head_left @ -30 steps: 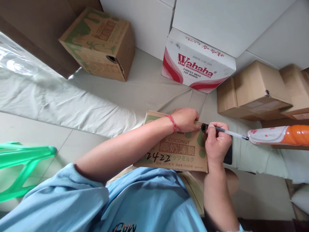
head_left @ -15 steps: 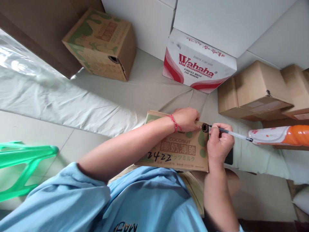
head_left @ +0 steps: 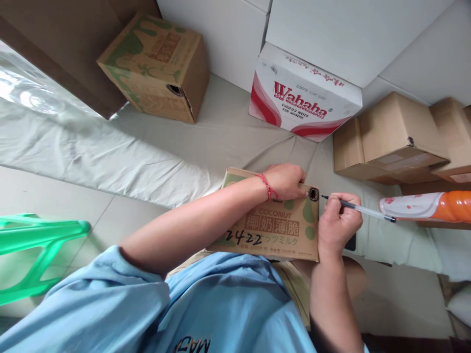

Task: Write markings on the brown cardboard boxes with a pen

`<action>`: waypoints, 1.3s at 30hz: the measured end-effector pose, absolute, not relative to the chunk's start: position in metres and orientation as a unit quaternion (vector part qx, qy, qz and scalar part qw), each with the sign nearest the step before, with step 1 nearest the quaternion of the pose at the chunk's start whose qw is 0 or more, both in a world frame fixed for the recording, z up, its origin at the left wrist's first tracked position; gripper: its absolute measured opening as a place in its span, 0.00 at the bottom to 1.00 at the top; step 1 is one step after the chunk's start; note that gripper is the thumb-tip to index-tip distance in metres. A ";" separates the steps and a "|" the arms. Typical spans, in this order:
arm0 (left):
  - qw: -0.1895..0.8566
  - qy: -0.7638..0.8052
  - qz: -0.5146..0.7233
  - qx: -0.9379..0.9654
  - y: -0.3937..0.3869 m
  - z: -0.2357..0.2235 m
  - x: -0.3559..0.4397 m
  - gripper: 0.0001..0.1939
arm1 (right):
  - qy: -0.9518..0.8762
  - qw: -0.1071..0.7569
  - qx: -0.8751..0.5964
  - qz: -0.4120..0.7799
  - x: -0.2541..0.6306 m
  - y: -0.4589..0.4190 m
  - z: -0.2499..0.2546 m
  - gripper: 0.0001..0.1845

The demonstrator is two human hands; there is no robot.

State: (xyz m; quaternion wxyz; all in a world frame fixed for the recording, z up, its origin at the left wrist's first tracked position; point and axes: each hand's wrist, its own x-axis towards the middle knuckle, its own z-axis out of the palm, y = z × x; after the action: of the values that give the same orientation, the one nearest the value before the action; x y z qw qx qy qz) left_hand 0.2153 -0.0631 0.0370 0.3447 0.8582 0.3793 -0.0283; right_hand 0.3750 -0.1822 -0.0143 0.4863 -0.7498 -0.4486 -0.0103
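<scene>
A brown and green coconut-wafer carton (head_left: 272, 230) rests on my lap, with "2422" handwritten in black on its near side. My left hand (head_left: 285, 180), a red string on the wrist, is closed over the carton's far top edge and holds it steady. My right hand (head_left: 337, 223) is closed on a pen (head_left: 362, 210) with a clear barrel. The pen tip hovers just right of a small dark hole (head_left: 313, 194) at the carton's far right corner, a little apart from it. A dark phone (head_left: 350, 241) lies partly hidden under my right hand.
A pale sheet (head_left: 154, 152) covers the surface ahead. On it stand a green-printed carton (head_left: 156, 66), a white and red Wahaha water carton (head_left: 303, 98) and plain brown boxes (head_left: 393, 135). An orange and white bottle (head_left: 429, 206) lies at the right. A green plastic stool (head_left: 33, 255) stands at the left.
My right hand drew the pen back to the right, so the tip left the hole in the carton's corner. My left hand and the carton stayed put.
</scene>
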 end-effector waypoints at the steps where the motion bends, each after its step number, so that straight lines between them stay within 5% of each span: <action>1: 0.346 0.380 -0.029 0.857 -0.063 0.037 0.215 0.18 | -0.450 0.489 -0.747 -0.013 0.375 -0.182 -0.014 0.07; 28: 0.355 0.384 -0.026 0.852 -0.063 0.038 0.215 0.18 | -0.522 0.457 -0.720 0.009 0.373 -0.185 -0.012 0.09; 35: 0.361 0.386 -0.022 0.849 -0.062 0.034 0.215 0.16 | -0.451 0.603 -0.654 0.077 0.385 -0.189 -0.019 0.15; 37: 0.367 0.385 -0.017 0.846 -0.062 0.035 0.215 0.15 | -0.458 0.544 -0.701 0.054 0.406 -0.193 -0.028 0.17; 39: 0.370 0.382 -0.016 0.847 -0.062 0.036 0.215 0.14 | -0.513 0.377 -0.771 0.033 0.431 -0.197 -0.042 0.18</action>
State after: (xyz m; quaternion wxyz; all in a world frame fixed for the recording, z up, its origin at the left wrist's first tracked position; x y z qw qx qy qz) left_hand 0.2146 -0.0619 0.0357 0.3703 0.8468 0.3816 -0.0165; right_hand 0.4309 -0.1974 -0.0417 0.3766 -0.7708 -0.5127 0.0334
